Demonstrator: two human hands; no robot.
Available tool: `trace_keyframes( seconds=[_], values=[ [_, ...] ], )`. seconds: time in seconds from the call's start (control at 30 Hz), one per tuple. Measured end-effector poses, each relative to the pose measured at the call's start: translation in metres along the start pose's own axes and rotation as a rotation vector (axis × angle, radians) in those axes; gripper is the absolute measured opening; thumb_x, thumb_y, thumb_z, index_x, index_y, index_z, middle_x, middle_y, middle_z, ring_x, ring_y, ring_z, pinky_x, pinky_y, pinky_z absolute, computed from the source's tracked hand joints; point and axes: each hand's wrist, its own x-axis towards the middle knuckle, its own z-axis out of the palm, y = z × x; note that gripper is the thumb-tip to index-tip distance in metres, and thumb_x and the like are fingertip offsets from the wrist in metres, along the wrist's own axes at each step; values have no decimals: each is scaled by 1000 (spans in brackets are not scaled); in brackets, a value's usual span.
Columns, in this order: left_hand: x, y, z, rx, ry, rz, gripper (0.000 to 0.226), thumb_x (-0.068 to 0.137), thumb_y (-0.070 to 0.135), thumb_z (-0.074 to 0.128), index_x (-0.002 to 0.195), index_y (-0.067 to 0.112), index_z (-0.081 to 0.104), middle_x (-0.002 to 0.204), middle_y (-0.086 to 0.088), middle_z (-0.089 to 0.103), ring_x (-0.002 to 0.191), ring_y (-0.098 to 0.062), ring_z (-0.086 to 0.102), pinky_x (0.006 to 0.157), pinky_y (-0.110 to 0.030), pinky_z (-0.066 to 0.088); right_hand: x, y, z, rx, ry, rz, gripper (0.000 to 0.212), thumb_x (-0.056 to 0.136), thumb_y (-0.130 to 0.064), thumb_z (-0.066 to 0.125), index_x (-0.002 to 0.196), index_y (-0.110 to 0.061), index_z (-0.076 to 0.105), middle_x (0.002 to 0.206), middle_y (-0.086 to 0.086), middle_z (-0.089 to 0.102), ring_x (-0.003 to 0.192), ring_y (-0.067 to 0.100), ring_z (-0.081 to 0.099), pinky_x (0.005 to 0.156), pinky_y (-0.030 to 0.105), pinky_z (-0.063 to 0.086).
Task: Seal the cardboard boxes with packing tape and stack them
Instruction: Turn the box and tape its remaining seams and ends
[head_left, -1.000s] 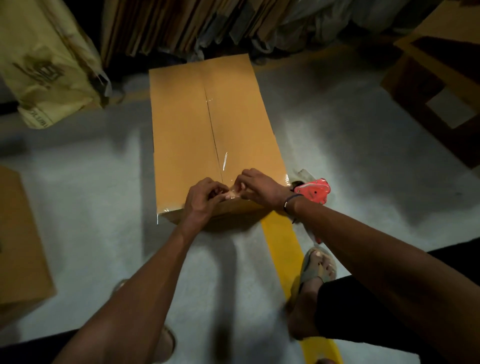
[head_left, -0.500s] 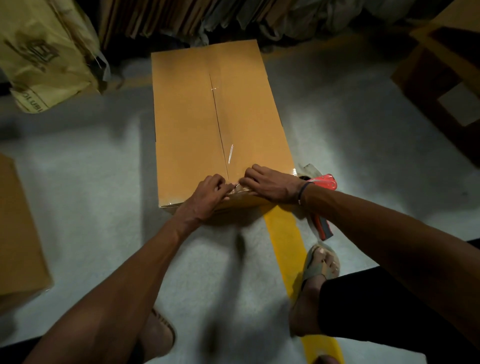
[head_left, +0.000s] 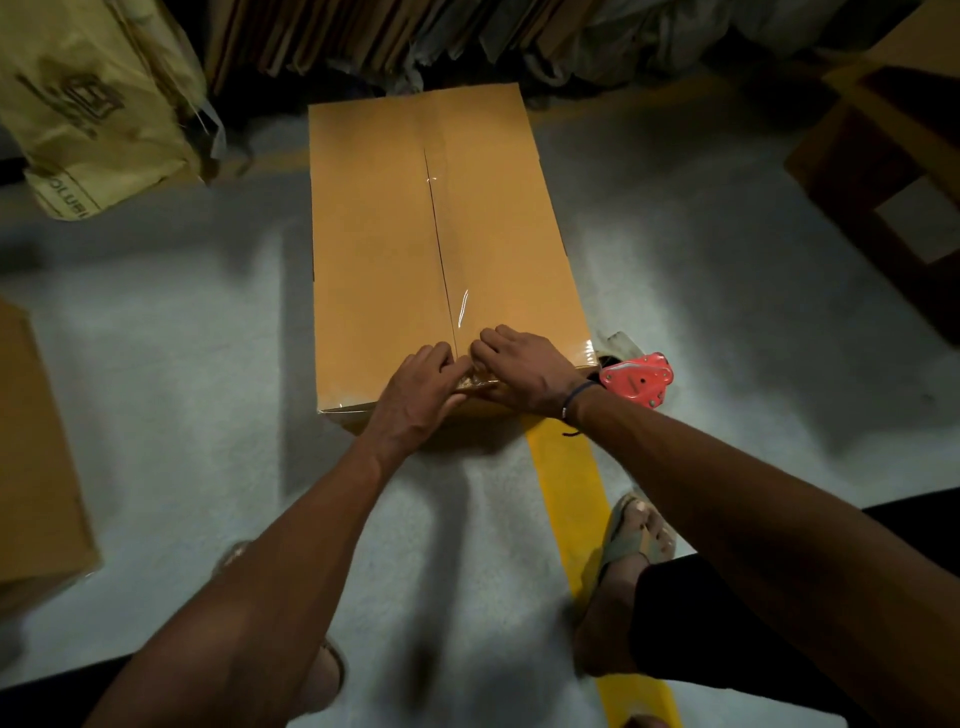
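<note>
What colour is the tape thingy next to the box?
Red tape dispenser, seen in the head view.

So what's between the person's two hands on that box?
In the head view, the left hand and right hand nearly meet; between them lies the box's taped centre seam.

Near edge of box: middle stretch covered by my left hand and right hand.
Tape end: crumpled under my fingertips; can't tell who pinches it.
Tape dispenser: near-right corner of box, partly behind my right wrist.
Second box: cut by left edge.
Yellow bag: print unreadable, cut by top-left corner.
Left foot: mostly under my forearm, blurred.
</note>
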Motion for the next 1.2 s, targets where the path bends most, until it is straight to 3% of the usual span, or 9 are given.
trace_keyframes(
  seconds=[0.23, 0.33, 0.4, 0.73, 0.83, 0.9, 0.97, 1.1, 1.2],
  values=[
    [-4, -18, -2, -73, -64, 64, 69, 73, 3, 83, 132, 20, 50, 111, -7, 52, 95, -24, 48, 77, -39, 46, 7, 3, -11, -43, -150, 2, 62, 70, -29, 87, 117, -14, 50, 113, 7, 57, 97, 24, 52, 63, 36, 44],
    [-4, -10, -3, -113, -34, -4, 62, 75, 24, 88, 126, 20, 52, 110, -7, 52, 96, -25, 48, 80, -43, 49, 11, -3, -16, 18, -126, 38, 56, 75, -47, 81, 110, -15, 53, 106, 7, 60, 93, 26, 56, 66, 33, 36],
    [-2, -7, -2, -114, -23, -8, 55, 80, 20, 82, 127, 18, 52, 109, -8, 52, 94, -26, 48, 79, -42, 47, 13, -6, -17, 29, -134, 59, 51, 80, -48, 77, 110, -15, 54, 107, 8, 61, 95, 28, 57, 68, 32, 33],
    [-13, -20, -25, -88, -157, 23, 80, 78, -10, 72, 142, 26, 41, 121, -5, 47, 106, -20, 47, 82, -35, 51, 20, -3, -36, -31, -363, 30, 48, 75, -2, 73, 109, -19, 45, 99, 5, 56, 92, 27, 56, 68, 35, 38],
    [-28, -31, -36, -39, -117, -122, 73, 81, 8, 83, 143, 22, 47, 126, -6, 50, 111, -22, 50, 88, -34, 50, 23, -6, -39, -57, -394, 55, 50, 74, -10, 79, 111, -19, 47, 99, 4, 56, 91, 28, 59, 68, 36, 44],
    [-39, -42, -44, 31, -86, -176, 70, 81, 24, 87, 140, 24, 49, 122, -5, 53, 107, -22, 52, 86, -36, 49, 27, -10, -41, -101, -395, 51, 57, 75, -29, 83, 120, -15, 52, 105, 6, 59, 91, 29, 60, 69, 37, 47],
    [-50, -52, -50, 65, -55, -217, 69, 78, 34, 89, 135, 25, 51, 118, -3, 54, 103, -22, 52, 81, -36, 47, 30, -15, -40, -157, -396, 55, 51, 81, -30, 78, 122, -14, 53, 110, 9, 61, 96, 32, 63, 69, 37, 45],
    [-69, -65, -58, 0, -1, -319, 69, 76, 37, 90, 132, 28, 51, 114, -1, 49, 103, -21, 49, 76, -37, 50, 39, -26, -45, -232, -472, 112, 41, 87, -18, 69, 125, -14, 56, 117, 13, 64, 106, 35, 64, 78, 38, 50],
    [-81, -72, -61, -81, 12, -373, 68, 76, 34, 91, 130, 29, 51, 112, 1, 44, 104, -20, 49, 75, -39, 54, 52, -44, -55, -306, -505, 101, 43, 79, -26, 81, 118, -16, 64, 117, 9, 65, 104, 31, 67, 79, 38, 53]
  ],
)
